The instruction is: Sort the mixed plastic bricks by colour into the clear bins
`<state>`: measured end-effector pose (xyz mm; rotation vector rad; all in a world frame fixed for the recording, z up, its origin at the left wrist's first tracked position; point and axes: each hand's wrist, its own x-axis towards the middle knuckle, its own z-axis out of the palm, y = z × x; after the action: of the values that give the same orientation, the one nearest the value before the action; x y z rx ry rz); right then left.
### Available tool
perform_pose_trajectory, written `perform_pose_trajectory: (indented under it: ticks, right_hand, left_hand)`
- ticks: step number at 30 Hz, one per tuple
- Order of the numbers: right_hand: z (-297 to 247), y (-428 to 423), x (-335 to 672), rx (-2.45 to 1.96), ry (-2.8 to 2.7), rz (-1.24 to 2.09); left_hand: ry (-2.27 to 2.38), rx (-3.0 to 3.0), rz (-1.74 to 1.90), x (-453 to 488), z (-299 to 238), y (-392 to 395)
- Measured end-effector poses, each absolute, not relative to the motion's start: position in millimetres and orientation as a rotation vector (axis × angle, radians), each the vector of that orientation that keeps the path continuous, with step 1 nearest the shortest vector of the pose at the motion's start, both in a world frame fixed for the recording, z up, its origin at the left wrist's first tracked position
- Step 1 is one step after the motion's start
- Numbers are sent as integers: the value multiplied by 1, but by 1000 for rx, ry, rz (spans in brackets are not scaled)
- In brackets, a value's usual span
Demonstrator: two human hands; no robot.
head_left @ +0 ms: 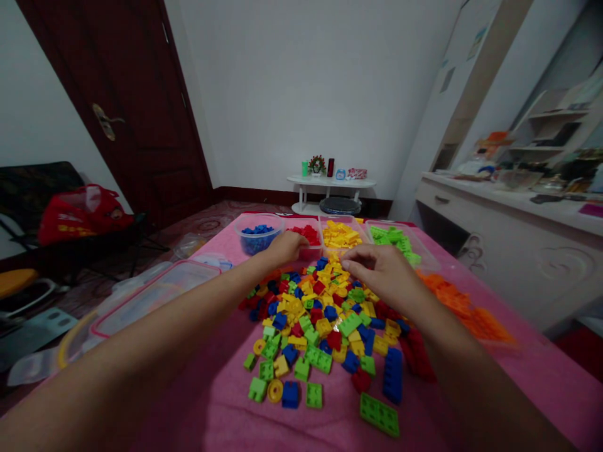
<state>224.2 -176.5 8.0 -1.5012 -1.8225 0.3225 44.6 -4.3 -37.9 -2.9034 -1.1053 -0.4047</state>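
Observation:
A heap of mixed plastic building bricks [325, 326] in red, blue, yellow and green covers the pink tablecloth [226, 402]. My left hand [285, 247] reaches far forward to the near edge of the tub of red bricks [308, 235], fingers curled; what they hold is hidden. My right hand [377, 270] hovers over the far end of the heap, fingers bent downward in a pinch near yellow bricks. Beside the red tub stand a bowl of blue bricks [257, 235], a tub of yellow bricks [342, 233] and a tub of green bricks [396, 242].
Orange bricks [466, 311] fill a clear tray at the right. Clear lids with pink rims [151, 298] lie at the left. A white dresser [513, 245] stands right, a small white table [330, 185] by the far wall, a dark door [127, 107] left.

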Motion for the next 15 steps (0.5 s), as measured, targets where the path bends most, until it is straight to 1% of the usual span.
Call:
perform_pose_trajectory:
  ticks: [3, 5, 8, 11, 13, 15]
  right_hand:
    - [8, -177, 224, -1510, -1822, 317]
    - [9, -177, 224, -1509, -1825, 316]
    - [8, -177, 224, -1499, -1832, 308]
    - [8, -176, 222, -1497, -1844, 296]
    - [8, -176, 221, -1497, -1845, 310]
    - [9, -176, 221, -1496, -1835, 329]
  left_hand:
    - [-1025, -2954, -410, 35, -31, -9]
    - [-1013, -2873, -526, 24, -22, -7]
    - [-1207, -2594, -654, -1, -7, 4]
    - [-1512, -2465, -469, -24, 1, 17]
    - [-1662, -2506, -325, -34, 2, 22]
    - [-1702, -2625, -271, -39, 0, 24]
